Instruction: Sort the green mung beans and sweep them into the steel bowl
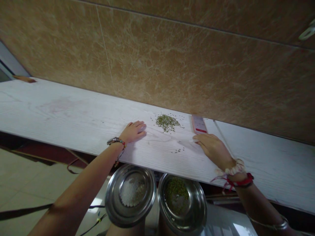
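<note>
Because the white board (83, 121) runs long toward 9 o'clock of the pile of green beans (167, 123), that side gives the most room for moving. The left hand (133, 131) rests palm down at about half past 8 from the pile, fingers loosely spread, apparently holding nothing. At 7, below the front edge, sits the left steel bowl (113, 198) with white grains (129, 193). The pile itself lies mid-board, near the wall (172, 75) at 12; its beans look light, hard and prone to roll, so pinch them singly from the fringe. Stray beans (179, 150) at 5 lie nearer the front edge, easily knocked off. Between 5 and 6, below that edge, the right steel bowl (198, 203) holds similar beans. The phone (199, 124) at 3, flat and probably slippery, suits a grip by its sides. The right hand (214, 149), at 4, has its fingertips drawn narrowly together by a pale blur; whether they hold it, I cannot tell.
</note>
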A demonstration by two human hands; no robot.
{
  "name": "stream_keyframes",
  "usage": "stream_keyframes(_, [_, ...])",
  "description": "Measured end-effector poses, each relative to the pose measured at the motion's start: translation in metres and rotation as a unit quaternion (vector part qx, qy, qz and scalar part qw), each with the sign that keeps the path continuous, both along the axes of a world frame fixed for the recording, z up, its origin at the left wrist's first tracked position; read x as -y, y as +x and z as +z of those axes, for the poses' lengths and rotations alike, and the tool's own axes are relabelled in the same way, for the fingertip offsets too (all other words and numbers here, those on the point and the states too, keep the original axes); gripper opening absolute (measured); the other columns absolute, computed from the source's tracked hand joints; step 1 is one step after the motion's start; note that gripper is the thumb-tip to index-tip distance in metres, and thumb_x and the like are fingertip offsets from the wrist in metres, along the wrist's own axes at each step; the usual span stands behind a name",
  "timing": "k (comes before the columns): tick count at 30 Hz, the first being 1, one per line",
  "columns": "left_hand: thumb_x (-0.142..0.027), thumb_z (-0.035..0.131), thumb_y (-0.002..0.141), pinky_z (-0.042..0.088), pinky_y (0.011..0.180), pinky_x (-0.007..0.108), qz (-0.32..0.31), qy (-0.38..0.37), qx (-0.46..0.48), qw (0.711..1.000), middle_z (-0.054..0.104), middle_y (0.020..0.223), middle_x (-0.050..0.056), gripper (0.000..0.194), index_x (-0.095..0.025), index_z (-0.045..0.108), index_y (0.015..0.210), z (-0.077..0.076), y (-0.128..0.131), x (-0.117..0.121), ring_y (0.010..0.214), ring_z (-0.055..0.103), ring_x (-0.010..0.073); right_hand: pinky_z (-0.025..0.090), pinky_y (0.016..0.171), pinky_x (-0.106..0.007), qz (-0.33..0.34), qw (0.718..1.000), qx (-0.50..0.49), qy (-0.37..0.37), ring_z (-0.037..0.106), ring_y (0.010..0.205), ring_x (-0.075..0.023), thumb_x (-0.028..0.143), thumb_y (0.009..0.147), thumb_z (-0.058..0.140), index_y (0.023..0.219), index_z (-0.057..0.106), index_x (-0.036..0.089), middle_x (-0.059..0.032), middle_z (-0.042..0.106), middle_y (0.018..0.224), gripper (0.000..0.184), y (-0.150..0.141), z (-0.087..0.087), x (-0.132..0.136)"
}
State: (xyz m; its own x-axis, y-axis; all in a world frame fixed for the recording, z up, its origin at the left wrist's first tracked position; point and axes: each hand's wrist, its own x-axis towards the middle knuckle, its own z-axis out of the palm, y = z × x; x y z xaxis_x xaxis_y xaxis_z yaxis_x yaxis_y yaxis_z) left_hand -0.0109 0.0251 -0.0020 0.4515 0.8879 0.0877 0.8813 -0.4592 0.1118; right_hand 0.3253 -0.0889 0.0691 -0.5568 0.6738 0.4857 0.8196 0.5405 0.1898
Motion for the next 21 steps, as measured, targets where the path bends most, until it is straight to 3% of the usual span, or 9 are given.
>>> stream_keyframes(6, [-0.041, 0.04, 0.093, 0.029, 0.11, 0.044, -0.001, 0.003, 0.007, 1.0, 0.043, 0.147, 0.005, 0.044, -0.024, 0.052, 0.132, -0.001, 0.0, 0.0, 0.135, 0.038, 0.0245, 0.049, 0.071, -0.032, -0.078, 0.995, 0.051, 0.03, 0.068, 0.077, -0.0198, 0.01, 0.088, 0.046, 0.088, 0.068, 0.017, -0.008, 0.074, 0.083, 0.023, 0.008, -0.014, -0.005])
stream_keyframes(12, [-0.04, 0.04, 0.093, 0.029, 0.11, 0.045, -0.002, 0.007, 0.003, 1.0, 0.043, 0.147, 0.006, 0.044, -0.023, 0.053, 0.131, 0.0, 0.001, 0.001, 0.135, 0.039, 0.0255, 0.049, 0.07, -0.029, -0.032, 0.998, 0.042, 0.031, 0.067, 0.076, -0.0174, 0.013, 0.091, 0.043, 0.09, 0.068, 0.017, -0.0063, 0.074, 0.083, 0.026, 0.008, -0.014, 0.004])
stream_keyframes(17, [-0.039, 0.04, 0.093, 0.029, 0.11, 0.043, 0.001, 0.009, -0.004, 1.0, 0.044, 0.146, 0.008, 0.045, -0.02, 0.052, 0.132, 0.0, 0.002, 0.002, 0.135, 0.038, 0.025, 0.05, 0.07, -0.031, -0.054, 0.998, 0.036, 0.026, 0.068, 0.076, -0.0183, 0.015, 0.091, 0.041, 0.091, 0.069, 0.016, -0.0077, 0.075, 0.085, 0.027, 0.006, -0.014, 0.006])
stream_keyframes(21, [-0.039, 0.04, 0.093, 0.03, 0.109, 0.044, -0.006, 0.014, 0.004, 1.0, 0.044, 0.146, 0.006, 0.043, -0.023, 0.053, 0.131, -0.001, 0.001, 0.001, 0.135, 0.039, 0.0247, 0.051, 0.07, -0.03, -0.027, 0.999, 0.043, 0.012, 0.068, 0.077, -0.0182, 0.015, 0.092, 0.041, 0.093, 0.069, 0.016, -0.0083, 0.075, 0.085, 0.028, 0.002, -0.013, 0.013])
